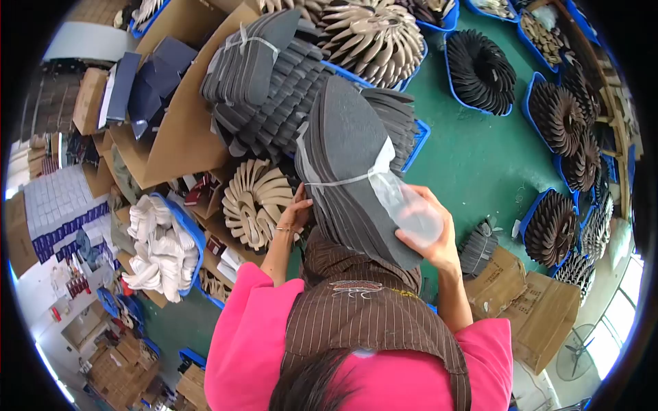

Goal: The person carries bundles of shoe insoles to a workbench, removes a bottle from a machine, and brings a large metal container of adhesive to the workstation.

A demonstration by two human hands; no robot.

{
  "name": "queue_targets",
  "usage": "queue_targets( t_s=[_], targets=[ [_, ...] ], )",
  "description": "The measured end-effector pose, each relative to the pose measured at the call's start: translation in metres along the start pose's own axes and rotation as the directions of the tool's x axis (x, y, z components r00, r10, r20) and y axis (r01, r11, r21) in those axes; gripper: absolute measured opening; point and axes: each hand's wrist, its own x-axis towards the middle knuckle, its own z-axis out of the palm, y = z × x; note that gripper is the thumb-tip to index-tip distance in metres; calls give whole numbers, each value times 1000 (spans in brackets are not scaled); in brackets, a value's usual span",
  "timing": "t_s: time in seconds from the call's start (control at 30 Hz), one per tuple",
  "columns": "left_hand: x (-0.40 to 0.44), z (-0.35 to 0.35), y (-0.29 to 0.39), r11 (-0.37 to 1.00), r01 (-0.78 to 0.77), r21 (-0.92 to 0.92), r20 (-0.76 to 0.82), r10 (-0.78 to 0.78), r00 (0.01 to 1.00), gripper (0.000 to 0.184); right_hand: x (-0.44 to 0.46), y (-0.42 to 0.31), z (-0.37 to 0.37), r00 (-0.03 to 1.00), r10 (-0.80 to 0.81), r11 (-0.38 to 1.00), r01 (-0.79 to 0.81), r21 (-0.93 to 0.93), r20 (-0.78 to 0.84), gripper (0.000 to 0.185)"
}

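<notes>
A thick bundle of dark grey insoles (346, 137), bound by a white strap, stands tilted in front of my body. My right hand (435, 229) grips its lower right side, with fingers over a translucent plastic piece (419, 222) whose exact kind I cannot make out. Against the bundle's left edge, near the strap, my left hand (296, 211) is closed, its fingertips partly hidden. Just behind lies a big heap of grey insoles (284, 103), topped by another tied bundle (240, 65).
Cardboard boxes (185, 130) stand at the left. Beige parts (257, 202) are fanned in a ring near my left hand. A blue tray of white pieces (164, 240) sits further left. Blue trays with dark rings of parts (480, 72) rest on the green floor (473, 164). Brown cartons (541, 308) lie right.
</notes>
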Motion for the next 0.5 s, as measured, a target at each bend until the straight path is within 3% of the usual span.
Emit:
queue_targets(
  t_s=[0.03, 0.07, 0.17, 0.2, 0.3, 0.37, 0.4, 0.43, 0.47, 0.5],
  targets=[
    [6, 12, 11, 999, -28, 16, 35, 27, 999, 95, -8, -7, -4, 999, 16, 998, -14, 56, -31, 45],
    [10, 25, 22, 998, -53, 30, 70, 51, 996, 96, -18, -6, -16, 998, -52, 996, 53, -75, 17, 66],
    [32, 37, 43, 977, -180, 119, 61, 174, 983, 101, -37, -19, -28, 993, -73, 997, 76, 31, -98, 75],
    [32, 61, 54, 959, -237, 158, 114, 220, 969, 100, -42, -18, -38, 991, -124, 976, 111, -185, -59, 80],
    [28, 123, 77, 849, -437, 298, 239, 378, 895, 88, -57, -20, -50, 976, -189, 907, 131, -401, -109, 84],
    [31, 145, 83, 739, -560, 374, 315, 466, 827, 88, -64, -16, -52, 931, -265, 905, 149, -398, -252, 80],
    [38, 137, 84, 713, -548, 437, 238, 496, 835, 89, -67, -5, -53, 904, -287, 908, 151, -391, -318, 79],
    [38, 145, 82, 661, -610, 437, 255, 559, 789, 90, -73, 1, -54, 872, -307, 910, 153, -384, -381, 79],
    [37, 153, 80, 603, -667, 437, 271, 618, 738, 91, -81, -3, -54, 869, -227, 956, 112, -273, -439, 71],
    [37, 161, 79, 541, -718, 438, 285, 674, 682, 92, -84, 2, -56, 844, -288, 944, 169, -284, -453, 69]
  ],
)
